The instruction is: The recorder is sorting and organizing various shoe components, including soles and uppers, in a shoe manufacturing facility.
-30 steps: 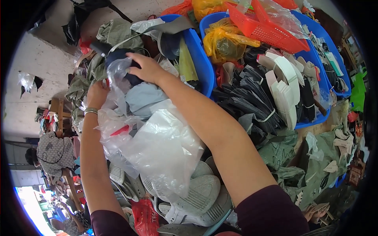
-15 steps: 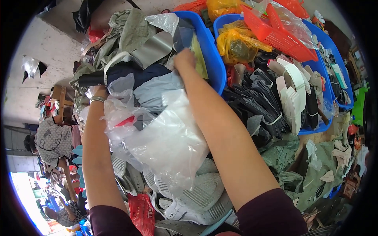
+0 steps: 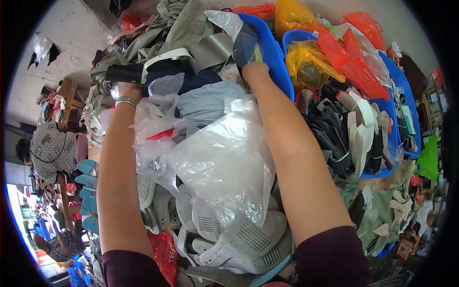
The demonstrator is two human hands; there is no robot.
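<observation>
My left hand (image 3: 129, 89) reaches under the edge of a black strip of material (image 3: 123, 74) on the heap; its fingers are hidden. At the inner wall of a blue bin (image 3: 276, 62), my right hand (image 3: 255, 71) is closed, knuckles up, beside clear plastic and a bit of yellow. What it grips is out of sight. Between my arms lie a milky plastic bag (image 3: 224, 158), a grey-blue cloth-like piece (image 3: 208, 103) and a crumpled clear bag (image 3: 155, 119). A grey curved sheet (image 3: 210, 50) and a white band (image 3: 167, 56) rest just beyond.
Grey-white shoe soles (image 3: 253, 234) pile up below the bag, by a red bag (image 3: 164, 253). Right stand more blue bins with black bundles (image 3: 330, 138), white strips (image 3: 361, 138), an orange-red basket (image 3: 354, 64) and a yellow bag (image 3: 311, 62). A person (image 3: 55, 148) is at far left.
The whole view has shifted, so the heap and bins now sit further right. My right hand is deeper at the bin's wall, and less of the yellow piece shows. My left hand stays under the black strip.
</observation>
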